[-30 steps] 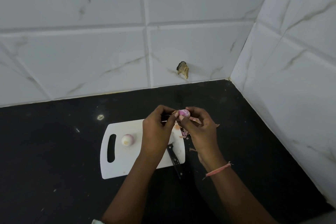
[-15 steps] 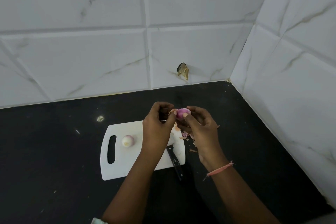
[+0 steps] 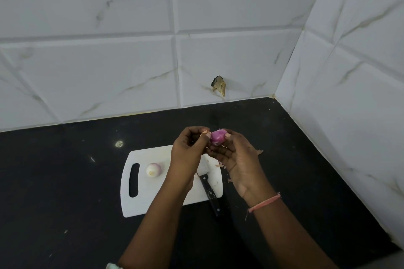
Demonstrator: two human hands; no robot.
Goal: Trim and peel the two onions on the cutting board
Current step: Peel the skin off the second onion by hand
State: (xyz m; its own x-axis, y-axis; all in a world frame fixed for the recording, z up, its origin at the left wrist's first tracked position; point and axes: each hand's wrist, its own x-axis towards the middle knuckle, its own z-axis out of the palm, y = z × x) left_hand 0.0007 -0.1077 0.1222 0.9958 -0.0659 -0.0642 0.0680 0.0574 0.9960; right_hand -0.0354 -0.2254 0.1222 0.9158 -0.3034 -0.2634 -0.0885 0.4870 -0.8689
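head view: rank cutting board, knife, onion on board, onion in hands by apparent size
1. cutting board
2. knife, blade partly hidden by the left hand
3-4. onion on the board and held onion: look alike; the held one is partly covered by fingers and nearer, so unranked.

A purple onion (image 3: 217, 137) with white streaks sits at 12 o'clock above a white cutting board (image 3: 150, 201); a pale, whitish onion (image 3: 153, 169) lies at its 9 o'clock. The knife handle (image 3: 211, 195) is black, the counter (image 3: 54, 181) black, the wall tiles (image 3: 109, 67) white with grey-brown veins, the wristband (image 3: 264, 202) pink.
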